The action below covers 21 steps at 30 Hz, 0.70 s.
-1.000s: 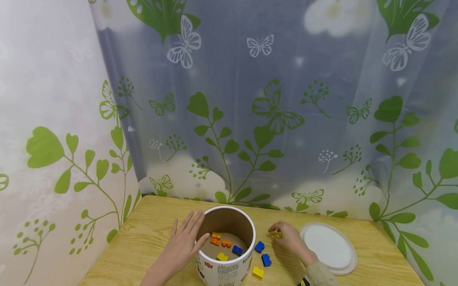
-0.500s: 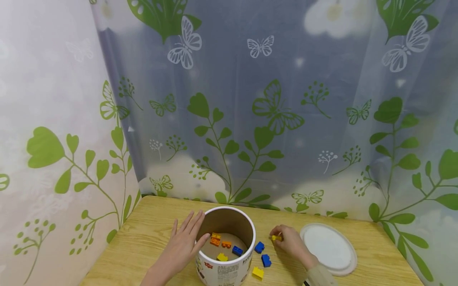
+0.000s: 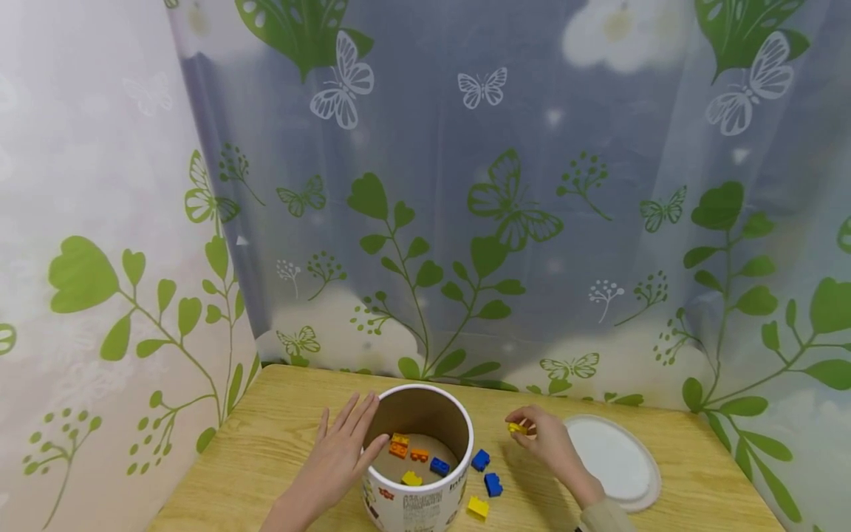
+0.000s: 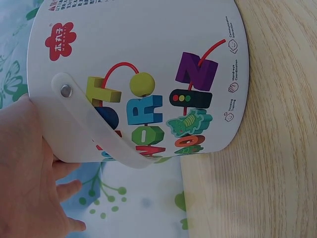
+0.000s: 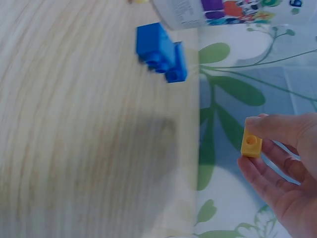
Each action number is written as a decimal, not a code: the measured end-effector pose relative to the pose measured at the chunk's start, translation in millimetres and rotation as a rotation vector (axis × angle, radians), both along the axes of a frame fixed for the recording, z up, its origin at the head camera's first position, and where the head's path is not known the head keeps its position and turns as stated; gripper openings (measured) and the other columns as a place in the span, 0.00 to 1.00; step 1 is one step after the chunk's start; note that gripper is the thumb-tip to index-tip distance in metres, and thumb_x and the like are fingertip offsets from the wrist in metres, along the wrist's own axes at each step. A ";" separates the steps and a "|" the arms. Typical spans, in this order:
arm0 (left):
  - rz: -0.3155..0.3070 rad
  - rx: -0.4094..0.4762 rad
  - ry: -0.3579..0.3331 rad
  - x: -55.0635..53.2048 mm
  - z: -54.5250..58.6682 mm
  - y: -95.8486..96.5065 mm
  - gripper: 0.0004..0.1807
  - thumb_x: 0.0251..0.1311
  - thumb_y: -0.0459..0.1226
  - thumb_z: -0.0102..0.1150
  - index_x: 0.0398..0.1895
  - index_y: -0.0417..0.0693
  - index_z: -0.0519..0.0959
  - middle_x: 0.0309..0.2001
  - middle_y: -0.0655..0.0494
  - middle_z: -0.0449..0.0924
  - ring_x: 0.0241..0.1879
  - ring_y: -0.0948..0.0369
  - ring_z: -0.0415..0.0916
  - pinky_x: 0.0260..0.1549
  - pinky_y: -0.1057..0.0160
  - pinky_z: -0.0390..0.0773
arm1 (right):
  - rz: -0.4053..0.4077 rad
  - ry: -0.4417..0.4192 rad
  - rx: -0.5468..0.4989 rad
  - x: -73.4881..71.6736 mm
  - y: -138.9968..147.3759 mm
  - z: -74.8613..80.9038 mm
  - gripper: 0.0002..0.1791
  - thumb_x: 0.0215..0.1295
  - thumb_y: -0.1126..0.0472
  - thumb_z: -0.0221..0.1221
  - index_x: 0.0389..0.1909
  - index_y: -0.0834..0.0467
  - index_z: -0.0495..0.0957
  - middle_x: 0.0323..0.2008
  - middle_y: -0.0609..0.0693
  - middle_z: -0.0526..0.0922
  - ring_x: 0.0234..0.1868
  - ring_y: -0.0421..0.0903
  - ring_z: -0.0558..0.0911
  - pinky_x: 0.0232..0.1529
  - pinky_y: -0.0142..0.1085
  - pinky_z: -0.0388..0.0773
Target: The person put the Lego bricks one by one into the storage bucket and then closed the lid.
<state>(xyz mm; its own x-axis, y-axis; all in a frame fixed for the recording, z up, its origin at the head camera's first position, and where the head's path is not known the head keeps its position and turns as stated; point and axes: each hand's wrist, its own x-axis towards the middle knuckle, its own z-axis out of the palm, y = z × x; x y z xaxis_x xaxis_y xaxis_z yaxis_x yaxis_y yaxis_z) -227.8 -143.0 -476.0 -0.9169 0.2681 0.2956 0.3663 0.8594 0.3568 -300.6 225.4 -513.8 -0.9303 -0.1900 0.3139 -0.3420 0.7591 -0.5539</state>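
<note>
A round white bucket (image 3: 420, 510) with printed sides stands on the table, its top uncovered. Inside lie several toy bricks: orange bricks (image 3: 399, 445), a blue brick (image 3: 439, 466) and a yellow brick (image 3: 411, 479). My left hand (image 3: 339, 451) rests on the bucket's left rim with fingers straight; in the left wrist view it touches the wall near the white handle (image 4: 99, 124). Between thumb and fingers my right hand (image 3: 548, 443) pinches a yellow brick (image 5: 251, 141), raised above the table right of the bucket. Two blue bricks (image 3: 493, 485) and another yellow brick (image 3: 478, 507) lie beside the bucket.
A round white lid (image 3: 614, 462) lies flat on the wooden table (image 3: 299, 399), right of my right hand. Behind the table's far edge hangs a curtain (image 3: 425, 222) printed with leaves and butterflies.
The right hand has lifted the yellow brick off the table, moving slightly up and to the right. The left hand stays at the rim.
</note>
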 end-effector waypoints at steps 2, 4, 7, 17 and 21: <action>0.000 0.000 0.002 -0.1 -0.2 -0.1 0.37 0.76 0.57 0.43 0.80 0.47 0.59 0.79 0.52 0.56 0.79 0.48 0.49 0.71 0.30 0.44 | -0.002 0.001 -0.008 2.3 -1.3 5.6 0.13 0.56 0.72 0.71 0.39 0.53 0.86 0.37 0.44 0.84 0.36 0.43 0.82 0.36 0.33 0.83; 0.000 -0.001 0.004 -0.2 -0.3 0.0 0.37 0.76 0.58 0.43 0.80 0.47 0.59 0.79 0.52 0.56 0.79 0.48 0.50 0.71 0.30 0.44 | -0.003 0.002 -0.014 4.6 -2.3 11.1 0.13 0.57 0.71 0.71 0.39 0.54 0.86 0.38 0.44 0.84 0.36 0.43 0.82 0.37 0.35 0.83; 0.000 -0.004 0.009 -0.4 -0.5 0.2 0.37 0.76 0.58 0.43 0.80 0.47 0.59 0.79 0.52 0.56 0.79 0.48 0.50 0.71 0.30 0.45 | 0.004 0.012 -0.023 7.6 -3.6 18.7 0.12 0.57 0.71 0.71 0.40 0.54 0.86 0.38 0.45 0.85 0.36 0.43 0.82 0.38 0.37 0.84; -0.001 -0.007 0.006 0.0 1.2 0.4 0.37 0.76 0.58 0.43 0.80 0.47 0.59 0.79 0.51 0.57 0.79 0.48 0.50 0.71 0.30 0.45 | 0.003 0.057 -0.020 9.3 -5.6 34.2 0.13 0.57 0.70 0.72 0.41 0.53 0.86 0.39 0.45 0.85 0.37 0.43 0.82 0.40 0.41 0.85; 0.000 -0.008 0.005 0.1 1.1 0.1 0.37 0.76 0.58 0.44 0.80 0.47 0.59 0.79 0.51 0.57 0.79 0.48 0.50 0.71 0.30 0.44 | 0.018 0.064 -0.018 9.5 -6.2 40.7 0.13 0.58 0.70 0.71 0.43 0.55 0.85 0.38 0.46 0.84 0.37 0.44 0.82 0.42 0.44 0.85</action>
